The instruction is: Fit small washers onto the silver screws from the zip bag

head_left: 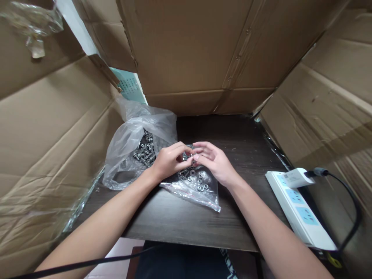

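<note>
My left hand [171, 159] and my right hand [213, 161] meet at the fingertips above a clear zip bag [186, 195]. Both are closed in a pinch around a small shiny metal fastener [195, 155]; its exact kind is too small to tell. On the zip bag lie loose washers and nuts [200, 182], with more metal pieces partly hidden under my fingers. Left of my left hand, a large translucent plastic bag [119, 151] gapes open around a heap of bolts [147, 151].
Cardboard walls [192, 50] enclose the dark wooden table [180, 224] at the back and sides. At the right stands a white power strip [299, 209] with a plugged-in charger [296, 177] and a black cable [353, 197]. Another black cable [87, 264] crosses below the front edge.
</note>
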`<state>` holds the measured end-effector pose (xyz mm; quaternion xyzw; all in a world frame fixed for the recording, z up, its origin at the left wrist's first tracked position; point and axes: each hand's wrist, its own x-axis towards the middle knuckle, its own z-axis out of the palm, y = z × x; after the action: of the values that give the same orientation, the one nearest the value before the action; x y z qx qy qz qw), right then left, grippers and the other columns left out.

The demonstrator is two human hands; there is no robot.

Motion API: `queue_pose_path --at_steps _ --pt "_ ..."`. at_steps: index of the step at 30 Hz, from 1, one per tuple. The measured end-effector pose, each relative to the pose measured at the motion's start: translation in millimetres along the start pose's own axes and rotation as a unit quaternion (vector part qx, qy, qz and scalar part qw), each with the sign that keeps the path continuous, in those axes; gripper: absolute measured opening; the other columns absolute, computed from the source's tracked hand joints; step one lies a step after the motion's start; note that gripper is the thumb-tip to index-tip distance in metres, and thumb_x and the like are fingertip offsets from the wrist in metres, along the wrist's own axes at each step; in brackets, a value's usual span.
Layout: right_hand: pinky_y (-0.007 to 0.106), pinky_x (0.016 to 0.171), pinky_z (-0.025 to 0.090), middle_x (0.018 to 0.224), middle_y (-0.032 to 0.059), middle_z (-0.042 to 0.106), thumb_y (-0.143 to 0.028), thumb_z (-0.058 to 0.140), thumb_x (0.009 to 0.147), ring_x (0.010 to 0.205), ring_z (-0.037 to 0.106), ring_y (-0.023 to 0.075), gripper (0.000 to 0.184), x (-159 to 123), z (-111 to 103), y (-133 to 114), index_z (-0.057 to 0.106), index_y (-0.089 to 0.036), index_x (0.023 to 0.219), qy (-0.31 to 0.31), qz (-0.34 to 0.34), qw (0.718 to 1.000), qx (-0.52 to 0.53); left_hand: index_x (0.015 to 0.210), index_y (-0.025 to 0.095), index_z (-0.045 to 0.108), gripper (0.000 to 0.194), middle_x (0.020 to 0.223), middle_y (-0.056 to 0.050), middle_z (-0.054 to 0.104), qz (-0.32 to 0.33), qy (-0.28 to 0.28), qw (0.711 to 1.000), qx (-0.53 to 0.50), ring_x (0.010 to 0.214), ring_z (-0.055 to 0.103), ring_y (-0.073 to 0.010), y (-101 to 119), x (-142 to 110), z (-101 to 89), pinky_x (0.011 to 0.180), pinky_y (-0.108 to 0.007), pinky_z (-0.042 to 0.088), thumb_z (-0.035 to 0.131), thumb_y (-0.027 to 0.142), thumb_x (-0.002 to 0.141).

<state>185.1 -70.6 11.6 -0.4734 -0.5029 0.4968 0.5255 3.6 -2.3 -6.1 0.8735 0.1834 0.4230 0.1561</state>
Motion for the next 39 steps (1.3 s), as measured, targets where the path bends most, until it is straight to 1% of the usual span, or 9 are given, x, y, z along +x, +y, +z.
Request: queue_pose_path --at_steps 4,10,15,20,25,28,31,36,39 --pt "0.029 0.051 0.052 0.052 -0.0037 0.058 -0.047 0.060 0.093 0.046 0.056 0.0131 0.029 -0.7 0.4 -0.2 0.065 -0.019 0.096 0.045 0.037 0.995 -0.077 0.097 0.016 0.068 0.008 0.087 -0.002 0.068 0.002 -0.008 1.000 0.002 0.057 0.056 -0.0058 -0.8 -0.2 0.5 0.057 -0.019 0.045 0.068 0.022 0.091" --pt "0.034 0.074 0.063 0.108 0.0075 0.074 -0.036 0.084 0.074 0.092 0.071 0.0201 0.040 -0.9 -1.8 -3.1 0.070 -0.021 0.109 -0.022 0.021 0.999 0.030 0.098 0.015 0.068 0.010 0.087 -0.003 0.068 -0.001 0.003 1.000 -0.002 0.055 0.055 -0.0055 -1.8 -0.2 -1.0 0.056 -0.019 0.045 0.068 0.022 0.091" --pt "0.030 0.048 0.056 0.062 0.0054 0.068 -0.055 0.069 0.086 0.051 0.064 0.0159 0.041 1.2 -2.9 1.3 0.067 -0.015 0.077 0.006 0.113 0.994 0.000 0.097 0.015 0.069 0.009 0.085 -0.002 0.067 0.001 -0.015 1.000 0.000 0.057 0.056 -0.0059 -1.2 -0.2 -0.2 0.056 -0.019 0.045 0.068 0.022 0.091" --pt "0.032 0.075 0.063 0.103 0.0075 0.075 -0.038 0.087 0.070 0.084 0.073 0.0177 0.041 1.5 -3.8 -0.8 0.072 -0.018 0.103 -0.005 0.042 0.998 0.044 0.098 0.015 0.068 0.009 0.088 -0.003 0.068 0.000 0.002 1.000 -0.004 0.056 0.055 -0.0053 -2.0 0.0 -0.1 0.056 -0.018 0.045 0.068 0.020 0.091" --pt "0.025 0.045 0.051 0.057 0.0022 0.065 -0.055 0.066 0.087 0.045 0.060 0.0124 0.042 1.2 -3.5 1.6 0.067 -0.015 0.077 0.012 0.091 0.995 -0.049 0.098 0.015 0.069 0.009 0.087 -0.002 0.067 -0.001 -0.013 1.000 0.001 0.056 0.055 -0.0051 -1.9 0.2 -0.4 0.056 -0.018 0.045 0.068 0.022 0.092" --pt "0.027 0.051 0.057 0.075 0.0057 0.072 -0.050 0.071 0.084 0.064 0.069 0.0168 0.034 1.3 -2.2 1.9 0.068 -0.016 0.085 0.042 0.062 0.996 -0.042 0.098 0.015 0.069 0.009 0.086 -0.002 0.067 -0.002 -0.002 1.000 0.003 0.056 0.054 -0.0049 -2.5 0.6 -1.4 0.056 -0.018 0.044 0.068 0.020 0.092" --pt "0.031 0.068 0.063 0.102 0.0077 0.074 -0.037 0.083 0.074 0.090 0.072 0.0206 0.037 1.0 -1.4 0.4 0.069 -0.019 0.104 0.015 0.003 1.000 -0.013 0.099 0.014 0.069 0.010 0.087 -0.002 0.067 0.002 0.001 1.000 0.005 0.056 0.055 -0.0050 -2.8 0.7 -1.9 0.056 -0.018 0.045 0.068 0.019 0.091" --pt "0.029 0.056 0.058 0.071 0.0009 0.067 -0.044 0.068 0.088 0.057 0.064 0.0131 0.031 1.8 -1.8 4.2 0.068 -0.017 0.103 0.016 0.020 0.999 -0.029 0.097 0.014 0.068 0.008 0.086 -0.002 0.067 0.012 -0.003 1.000 0.006 0.057 0.055 -0.0056 -0.8 0.5 -0.1 0.057 -0.018 0.045 0.068 0.021 0.092" --pt "0.030 0.058 0.060 0.088 0.0039 0.069 -0.044 0.070 0.086 0.070 0.068 0.0161 0.034 2.1 -3.1 5.1 0.066 -0.019 0.110 0.021 0.031 0.999 0.013 0.099 0.015 0.068 0.009 0.086 -0.002 0.067 0.009 -0.001 1.000 0.007 0.055 0.054 -0.0053 -0.4 0.4 0.7 0.056 -0.019 0.045 0.068 0.022 0.092"
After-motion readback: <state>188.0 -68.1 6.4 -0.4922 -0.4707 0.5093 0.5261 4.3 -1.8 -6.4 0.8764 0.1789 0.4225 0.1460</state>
